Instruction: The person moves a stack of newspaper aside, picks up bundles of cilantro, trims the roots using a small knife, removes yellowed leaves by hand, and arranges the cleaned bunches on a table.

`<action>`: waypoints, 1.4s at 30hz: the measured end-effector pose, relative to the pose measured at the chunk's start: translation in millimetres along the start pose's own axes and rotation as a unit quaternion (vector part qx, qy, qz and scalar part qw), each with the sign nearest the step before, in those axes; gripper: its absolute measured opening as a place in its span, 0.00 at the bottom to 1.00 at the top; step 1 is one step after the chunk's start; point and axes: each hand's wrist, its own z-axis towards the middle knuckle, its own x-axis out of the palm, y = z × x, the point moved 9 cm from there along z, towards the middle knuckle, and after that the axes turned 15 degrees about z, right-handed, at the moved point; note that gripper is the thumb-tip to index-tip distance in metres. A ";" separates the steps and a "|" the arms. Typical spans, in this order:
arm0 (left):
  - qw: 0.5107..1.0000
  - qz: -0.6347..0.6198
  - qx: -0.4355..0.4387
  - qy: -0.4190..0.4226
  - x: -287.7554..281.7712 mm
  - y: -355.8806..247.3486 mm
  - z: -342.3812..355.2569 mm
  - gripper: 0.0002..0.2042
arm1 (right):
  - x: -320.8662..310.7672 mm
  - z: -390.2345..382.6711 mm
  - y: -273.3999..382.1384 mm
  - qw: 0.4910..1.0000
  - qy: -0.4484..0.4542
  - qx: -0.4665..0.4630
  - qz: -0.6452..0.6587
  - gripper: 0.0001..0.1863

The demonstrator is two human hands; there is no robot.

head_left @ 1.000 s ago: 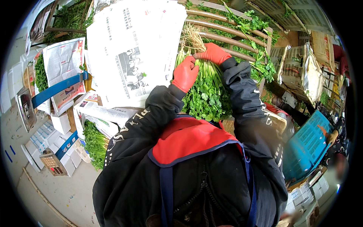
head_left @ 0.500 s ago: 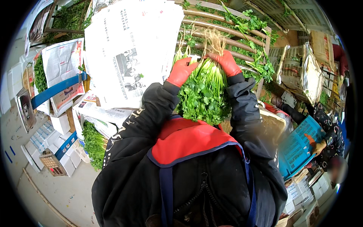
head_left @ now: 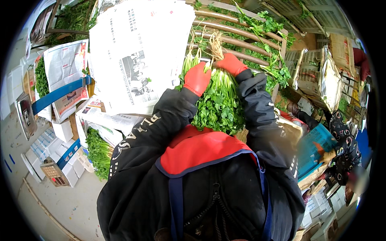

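Observation:
A bunch of leafy green herbs [head_left: 220,105] hangs in front of my chest, leaves toward me and pale roots pointing away. My right hand [head_left: 230,64], in a red glove, is closed round the stems just below the roots. My left hand [head_left: 197,79], gloved alike, is closed at the left side of the same stems, its fingers partly hidden. More loose stalks [head_left: 189,62] lie beyond and left of my left hand. Under the bunch is a slatted rack [head_left: 225,28] of brown bars.
Stacked newspaper sheets [head_left: 136,52] lie left of the rack. Farther left are a scale with a blue post [head_left: 60,95], a second scale [head_left: 56,172] and a herb bundle [head_left: 98,154]. Scattered sprigs [head_left: 277,70] lie on the right. A co-worker [head_left: 343,140] holds a blue crate [head_left: 315,150].
My right hand has shifted left and the roots have drawn into a tighter bundle. My left hand has turned more upright and moved slightly right. The co-worker's blue crate has moved and tilted.

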 end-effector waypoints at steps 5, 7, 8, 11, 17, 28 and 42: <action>0.977 -0.206 -0.041 0.041 -0.7 7.6 1.4 0.18 | 7.3 -0.9 -2.3 0.995 -0.011 -0.052 0.081 0.21; 0.941 -0.318 -0.052 0.099 4.5 13.6 2.7 0.17 | 19.2 -13.9 15.2 0.969 0.019 -0.083 0.230 0.20; 0.916 -0.375 -0.056 0.131 10.2 11.8 1.4 0.16 | 21.1 -22.7 23.0 0.958 0.022 -0.080 0.274 0.19; 0.931 -0.345 -0.062 0.098 11.2 16.4 1.3 0.16 | 15.0 -21.9 18.7 0.983 -0.004 -0.062 0.174 0.20; 0.998 0.018 -0.018 -0.063 -27.1 19.8 -0.9 0.15 | -53.5 -85.8 31.7 0.990 -0.103 -0.021 0.094 0.10; 0.868 -0.484 0.038 0.104 0.0 -81.4 8.8 0.21 | -170.7 -251.3 59.4 0.933 -0.288 -0.079 0.200 0.08; 0.975 -0.180 -0.125 -0.042 -19.0 34.4 -18.9 0.25 | 14.0 34.3 46.5 0.979 -0.001 -0.116 0.170 0.15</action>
